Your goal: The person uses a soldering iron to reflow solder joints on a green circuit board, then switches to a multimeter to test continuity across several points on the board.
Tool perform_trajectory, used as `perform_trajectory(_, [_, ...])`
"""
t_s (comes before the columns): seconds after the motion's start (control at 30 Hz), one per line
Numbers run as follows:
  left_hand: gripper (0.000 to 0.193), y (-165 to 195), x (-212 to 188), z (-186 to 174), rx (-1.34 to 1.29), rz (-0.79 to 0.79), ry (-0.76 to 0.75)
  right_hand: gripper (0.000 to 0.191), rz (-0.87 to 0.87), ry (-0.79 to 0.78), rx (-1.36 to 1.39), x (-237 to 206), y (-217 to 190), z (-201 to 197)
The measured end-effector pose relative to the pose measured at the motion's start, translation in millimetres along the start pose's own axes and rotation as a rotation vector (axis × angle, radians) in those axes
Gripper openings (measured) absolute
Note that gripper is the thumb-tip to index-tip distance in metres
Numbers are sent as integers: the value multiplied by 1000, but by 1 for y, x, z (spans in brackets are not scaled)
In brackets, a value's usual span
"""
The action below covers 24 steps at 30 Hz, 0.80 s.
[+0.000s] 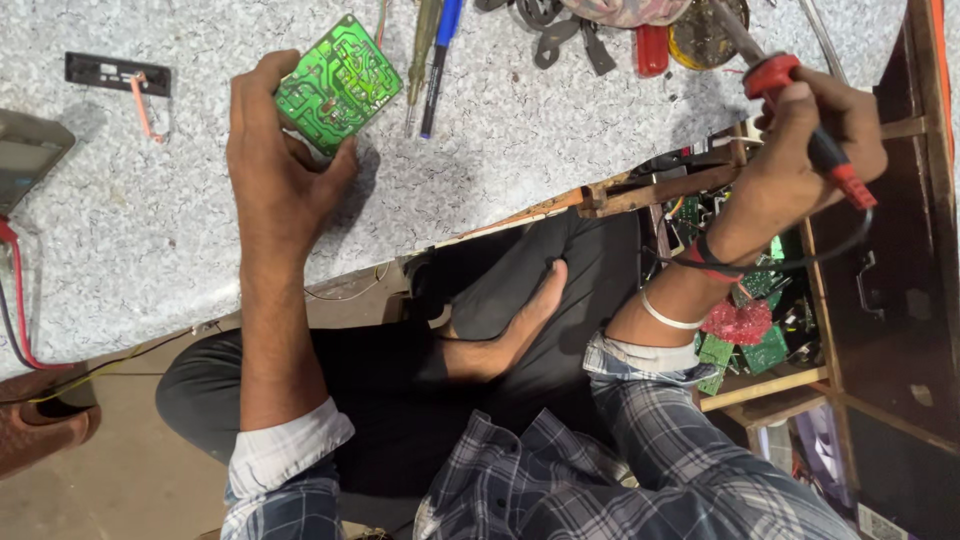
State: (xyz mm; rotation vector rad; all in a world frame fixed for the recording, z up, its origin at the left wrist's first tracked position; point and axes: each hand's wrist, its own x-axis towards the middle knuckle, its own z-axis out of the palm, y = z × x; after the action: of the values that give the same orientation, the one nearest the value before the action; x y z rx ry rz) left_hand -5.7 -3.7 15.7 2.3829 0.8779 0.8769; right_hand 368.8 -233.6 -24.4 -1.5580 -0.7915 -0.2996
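Circuit board [338, 82] left of screwdrivers [432, 60]

Glossy green circuit board [338, 83], speckled stone-look tabletop [180, 200], red plastic-handled soldering iron [800, 110]

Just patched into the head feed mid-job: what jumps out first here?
The bright green circuit board, pinched in the left hand over the speckled grey worktop at upper left. At upper right, the right hand grips a red-handled soldering iron, cable trailing by the wrist. Screwdrivers lie along the top edge, and more green boards fill the wooden drawer at right.
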Motion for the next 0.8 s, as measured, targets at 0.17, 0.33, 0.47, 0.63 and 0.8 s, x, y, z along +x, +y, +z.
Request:
perform_trajectory(0.17, [78, 2, 1, -1, 6, 10, 2, 22, 67, -73, -5, -5, -6, 9])
perform_trajectory(0.33, [78, 3, 1, -1, 0, -25, -12, 26, 36, 15, 13, -7, -5, 6])
perform_trajectory(0.47, [77, 5, 4, 0, -67, -31, -31, 30, 359, 33, 805, -14, -2, 5])
perform_trajectory(0.63, [72, 11, 3, -1, -70, -7, 0, 39, 736, -241, 1357, -36, -10, 28])
perform_trajectory(0.8, [68, 10, 2, -2, -54, 24, 30, 42, 986, -451, 1654, -51, -32, 54])
